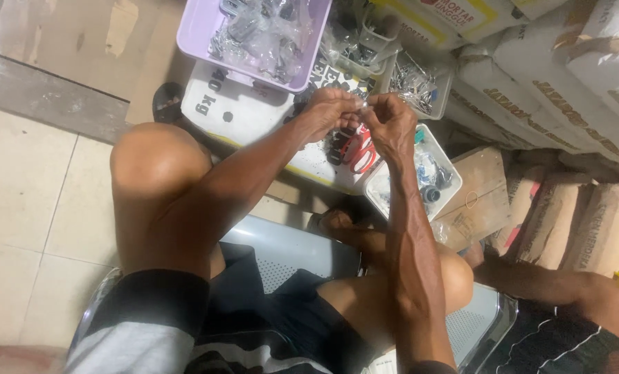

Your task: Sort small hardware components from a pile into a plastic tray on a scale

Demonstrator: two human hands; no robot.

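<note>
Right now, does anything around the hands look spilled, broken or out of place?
Nothing spilled or broken. Both hands, left hand and right hand, pinch a small part over the red-handled scissors; the lilac tray overhangs a sack.

both hands up in front, fingertips meeting: left hand [329, 111] and right hand [390, 123] pinch a small pale part [362, 104] between them, too small to identify. under them red-handled scissors [360, 149] on a white sack [254, 111]. lilac tray [199, 31] of bagged parts behind, white tray [440, 156] to the right.

One purple basket [197, 34], perhaps three white trays [399, 181].
</note>
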